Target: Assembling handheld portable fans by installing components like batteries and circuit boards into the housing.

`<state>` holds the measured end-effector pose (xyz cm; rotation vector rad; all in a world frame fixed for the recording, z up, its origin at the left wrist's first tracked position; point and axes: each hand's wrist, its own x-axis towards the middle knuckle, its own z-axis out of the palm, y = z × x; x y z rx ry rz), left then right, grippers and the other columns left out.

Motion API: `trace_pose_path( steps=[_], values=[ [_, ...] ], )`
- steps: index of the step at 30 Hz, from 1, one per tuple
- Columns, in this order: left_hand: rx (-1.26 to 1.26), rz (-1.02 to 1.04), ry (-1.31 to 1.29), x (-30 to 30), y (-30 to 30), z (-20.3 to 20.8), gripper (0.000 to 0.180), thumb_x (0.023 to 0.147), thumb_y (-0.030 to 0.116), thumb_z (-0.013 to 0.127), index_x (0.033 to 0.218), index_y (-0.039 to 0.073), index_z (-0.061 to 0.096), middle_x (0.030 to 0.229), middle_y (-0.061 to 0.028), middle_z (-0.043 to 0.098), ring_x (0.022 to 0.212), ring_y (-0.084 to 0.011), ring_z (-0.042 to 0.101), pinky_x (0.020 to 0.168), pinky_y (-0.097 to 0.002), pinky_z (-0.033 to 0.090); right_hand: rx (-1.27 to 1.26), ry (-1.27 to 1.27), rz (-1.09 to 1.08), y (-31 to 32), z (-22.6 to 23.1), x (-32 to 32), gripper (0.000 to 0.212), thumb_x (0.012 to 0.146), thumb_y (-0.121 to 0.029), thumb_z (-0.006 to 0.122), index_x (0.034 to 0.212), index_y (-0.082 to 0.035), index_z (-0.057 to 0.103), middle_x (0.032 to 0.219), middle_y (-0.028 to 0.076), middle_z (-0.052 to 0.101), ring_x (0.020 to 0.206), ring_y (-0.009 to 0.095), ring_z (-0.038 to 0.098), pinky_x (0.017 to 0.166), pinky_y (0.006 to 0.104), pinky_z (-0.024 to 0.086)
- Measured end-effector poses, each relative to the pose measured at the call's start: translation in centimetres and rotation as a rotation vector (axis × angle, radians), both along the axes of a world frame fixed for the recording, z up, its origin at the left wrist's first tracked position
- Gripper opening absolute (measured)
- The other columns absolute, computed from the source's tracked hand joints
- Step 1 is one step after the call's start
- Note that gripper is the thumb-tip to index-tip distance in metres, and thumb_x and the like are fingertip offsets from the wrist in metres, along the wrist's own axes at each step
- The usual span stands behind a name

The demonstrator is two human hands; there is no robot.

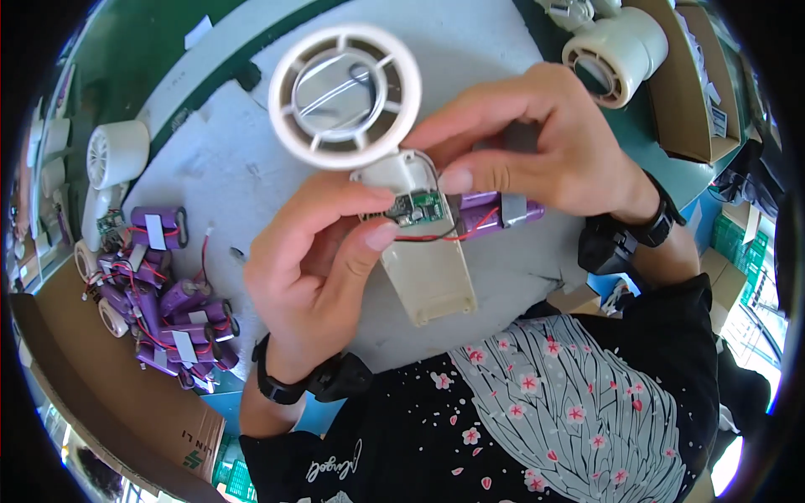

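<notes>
A white handheld fan [345, 92] lies before me, its round head at the far end and its handle shell [429, 285] open toward me. My left hand [306, 251] pinches a small green circuit board [422, 210] between thumb and index finger, over the top of the handle. My right hand [545, 151] closes its thumb and index finger at the fan's neck, beside a thin black wire [433, 168]. Red and black wires run from the board to the right. Partly under my right hand lies a purple battery pack [480, 222] with a grey-white strip.
A heap of purple battery packs [180, 314] with red wires lies at left, beside a cardboard box [109, 386]. Another white fan [119, 155] stands beyond it. White fan parts [625, 50] and an open cardboard box [696, 92] are at the far right. A grey mat [470, 50] covers the table.
</notes>
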<state>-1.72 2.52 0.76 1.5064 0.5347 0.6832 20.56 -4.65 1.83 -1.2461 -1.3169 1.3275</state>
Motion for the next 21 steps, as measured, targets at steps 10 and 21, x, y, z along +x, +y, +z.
trace_pose_path(
  steps=[10,21],
  values=[
    [0.144,-0.053,0.070,-0.3,0.8,-0.2,0.025,0.086,-0.006,0.067,0.111,-0.004,0.064,0.112,-0.0146,0.062,0.096,-0.0185,0.064,0.081,-0.0261,0.053,0.128,-0.117,0.023,0.3,-0.6,0.2,0.029,0.087,0.001,0.066,0.116,0.002,0.067,0.099,0.013,0.072,0.087,0.017,0.069,0.077,0.0276,0.053],
    [0.136,0.007,0.017,-0.2,0.4,-0.1,0.021,0.087,-0.007,0.065,0.107,-0.004,0.063,0.109,-0.0138,0.062,0.097,-0.0183,0.064,0.079,-0.0267,0.055,0.265,-0.202,0.033,0.4,-1.1,0.0,0.033,0.086,-0.001,0.068,0.119,-0.002,0.067,0.099,0.014,0.072,0.084,0.019,0.070,0.076,0.0280,0.053]
  ],
)
